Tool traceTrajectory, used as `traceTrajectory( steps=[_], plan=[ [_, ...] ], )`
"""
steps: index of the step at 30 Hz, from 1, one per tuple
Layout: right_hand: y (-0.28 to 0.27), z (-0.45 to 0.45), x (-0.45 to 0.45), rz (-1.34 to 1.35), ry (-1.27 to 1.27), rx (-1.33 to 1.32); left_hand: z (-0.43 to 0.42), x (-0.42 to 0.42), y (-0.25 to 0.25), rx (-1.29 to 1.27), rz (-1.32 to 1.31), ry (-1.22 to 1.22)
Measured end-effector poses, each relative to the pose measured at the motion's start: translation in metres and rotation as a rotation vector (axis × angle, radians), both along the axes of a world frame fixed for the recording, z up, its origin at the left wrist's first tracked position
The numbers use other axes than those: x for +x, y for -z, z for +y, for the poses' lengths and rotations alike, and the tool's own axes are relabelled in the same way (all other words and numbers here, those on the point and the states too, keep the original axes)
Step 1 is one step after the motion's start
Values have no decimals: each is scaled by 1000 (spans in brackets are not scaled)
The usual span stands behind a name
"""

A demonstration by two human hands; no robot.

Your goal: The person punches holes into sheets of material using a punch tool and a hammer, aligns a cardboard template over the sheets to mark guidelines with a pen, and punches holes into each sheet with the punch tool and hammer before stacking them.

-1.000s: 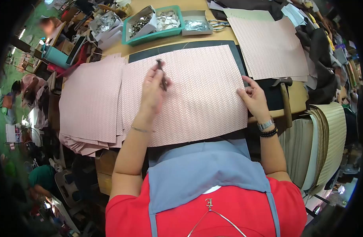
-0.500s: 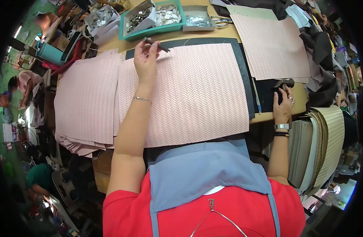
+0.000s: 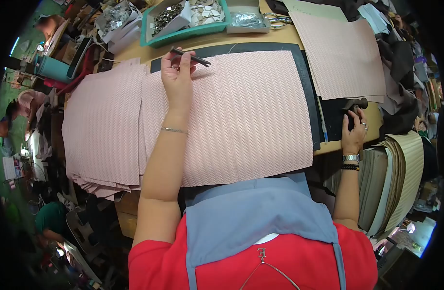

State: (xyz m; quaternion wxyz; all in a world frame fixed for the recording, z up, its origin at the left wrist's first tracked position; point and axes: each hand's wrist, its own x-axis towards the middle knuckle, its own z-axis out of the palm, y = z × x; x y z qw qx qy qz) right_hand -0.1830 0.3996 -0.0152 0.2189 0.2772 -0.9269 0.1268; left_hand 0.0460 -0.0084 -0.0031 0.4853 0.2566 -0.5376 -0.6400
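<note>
My left hand (image 3: 178, 70) holds a dark metal punch-like tool (image 3: 195, 58), tilted, above the upper left part of a pale pink herringbone sheet (image 3: 251, 111). The sheet lies over a dark board (image 3: 304, 87). At the right, my right hand (image 3: 355, 128) is closed round the hammer near its head (image 3: 356, 103); the handle is mostly hidden by the hand. A thin pen-like stick (image 3: 322, 121) lies just left of that hand. A stack of pink sheets (image 3: 103, 125) sits left of the sheet.
A teal tray (image 3: 185, 29) of small metal and white pieces stands at the back, beside a box of clear packets (image 3: 247, 20) and scissors (image 3: 278, 20). More pink sheets (image 3: 342, 58) lie at the back right. Rolled material (image 3: 400, 169) stands at the right. People work at far left.
My right hand has left the sheet's right edge and taken hold of the hammer. My left hand has moved up and left with the tool, which has turned from upright to slanting.
</note>
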Motion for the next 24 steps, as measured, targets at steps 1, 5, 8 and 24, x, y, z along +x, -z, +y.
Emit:
traceTrajectory(
  steps=[1, 5, 8, 24],
  plan=[
    [0, 0, 0, 3, -5, 1, 1, 0, -1, 1, -16, 8],
    [-1, -1, 2, 1, -10, 5, 4, 3, -2, 137, 44, 44],
    [-5, -5, 5, -1, -83, -52, 2, 32, -31, -22, -282, 69],
    [-43, -119, 78, -912, -307, -603, 17, 156, -9, -48, -543, -185]
  ],
)
